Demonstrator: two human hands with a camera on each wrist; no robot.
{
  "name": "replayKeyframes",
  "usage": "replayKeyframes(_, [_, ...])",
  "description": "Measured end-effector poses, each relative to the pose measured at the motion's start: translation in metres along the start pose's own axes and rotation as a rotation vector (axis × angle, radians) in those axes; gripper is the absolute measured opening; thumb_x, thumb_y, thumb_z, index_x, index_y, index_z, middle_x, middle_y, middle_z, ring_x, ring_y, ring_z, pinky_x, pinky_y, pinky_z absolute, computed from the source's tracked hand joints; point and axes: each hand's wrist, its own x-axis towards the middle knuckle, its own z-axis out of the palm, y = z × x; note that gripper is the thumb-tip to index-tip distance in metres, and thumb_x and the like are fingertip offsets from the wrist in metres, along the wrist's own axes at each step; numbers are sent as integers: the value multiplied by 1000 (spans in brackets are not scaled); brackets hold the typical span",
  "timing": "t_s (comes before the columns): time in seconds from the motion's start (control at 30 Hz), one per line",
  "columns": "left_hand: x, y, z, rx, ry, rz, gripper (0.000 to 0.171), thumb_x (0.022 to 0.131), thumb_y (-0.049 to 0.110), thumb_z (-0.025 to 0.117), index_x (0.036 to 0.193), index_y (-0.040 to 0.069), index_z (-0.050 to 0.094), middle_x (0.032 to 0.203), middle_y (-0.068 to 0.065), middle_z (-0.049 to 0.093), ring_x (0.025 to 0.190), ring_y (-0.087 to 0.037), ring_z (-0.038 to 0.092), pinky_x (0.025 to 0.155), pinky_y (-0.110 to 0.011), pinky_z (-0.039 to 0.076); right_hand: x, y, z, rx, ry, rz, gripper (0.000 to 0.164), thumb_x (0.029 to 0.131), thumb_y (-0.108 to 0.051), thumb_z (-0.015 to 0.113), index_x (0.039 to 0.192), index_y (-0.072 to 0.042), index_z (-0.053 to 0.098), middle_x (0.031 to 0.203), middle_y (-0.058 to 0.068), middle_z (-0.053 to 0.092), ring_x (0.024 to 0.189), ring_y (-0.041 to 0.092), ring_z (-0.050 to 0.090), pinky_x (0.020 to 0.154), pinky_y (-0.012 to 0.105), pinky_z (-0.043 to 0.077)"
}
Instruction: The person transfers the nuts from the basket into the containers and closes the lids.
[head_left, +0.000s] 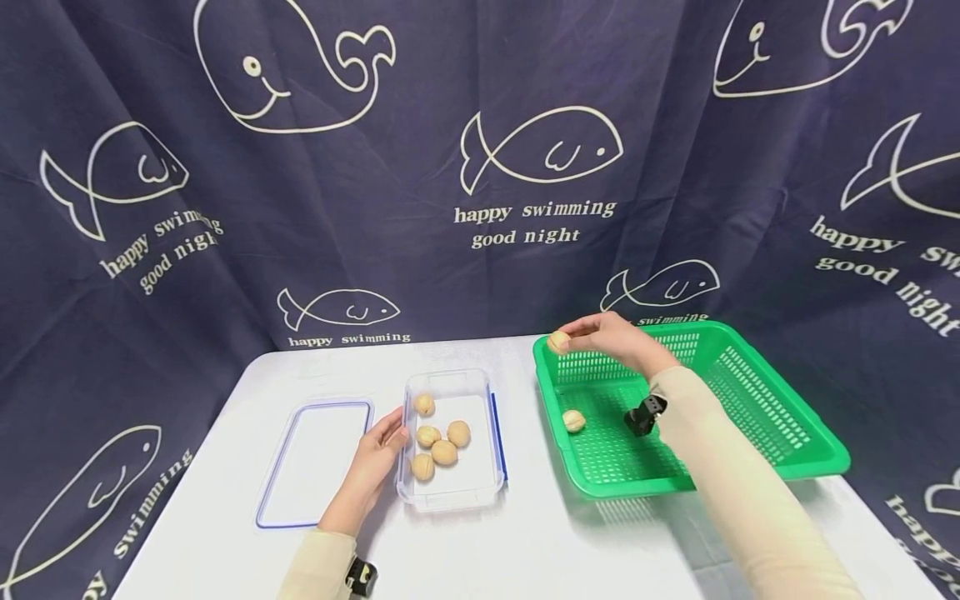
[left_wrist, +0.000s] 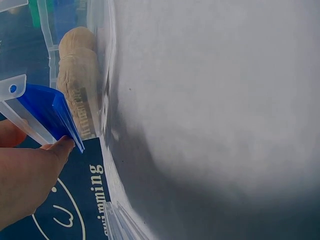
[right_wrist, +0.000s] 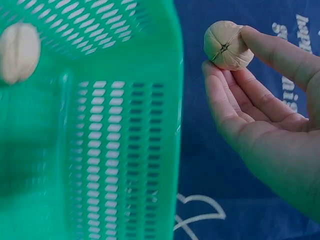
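Between the thumb and fingertips of my right hand is a walnut, pinched above the far left rim of the green basket. Inside that basket another walnut lies near the left wall. A clear plastic container stands left of the basket with several walnuts on its floor. My left hand grips the container's left side. The left wrist view shows its thumb against a blue latch flap there, with other fingers partly hidden.
The container's clear lid with a blue seal lies flat to the left of the left hand. A white-covered table carries everything. Close behind it hangs a dark blue curtain with fish and whale prints.
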Motion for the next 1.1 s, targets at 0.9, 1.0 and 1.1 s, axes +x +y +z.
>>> replayKeyframes(0.9, [1,0,0,-6,6,5,48,100,5,47,145,-5,33,149,-26,32,140,-37,29,117,-43,25,44,-60,78,46,-108,-96,33,86,-15,73,117,-3,68,107,8,72,108,24,62,104,42,45])
replayKeyframes(1.0, [1,-1,0,-9,7,7,48,100,4,47,145,-5,33,149,-26,33,140,-37,29,117,-43,25,47,-62,88,39,-122,-94,32,86,-15,73,116,-4,69,105,7,72,108,22,62,102,41,47])
replayKeyframes(1.1, [1,-1,0,-12,7,9,48,100,4,47,145,-5,33,149,-26,33,140,-37,29,117,-43,25,51,-63,97,50,-135,-74,33,85,-13,74,116,-5,69,105,6,72,109,21,61,101,40,48])
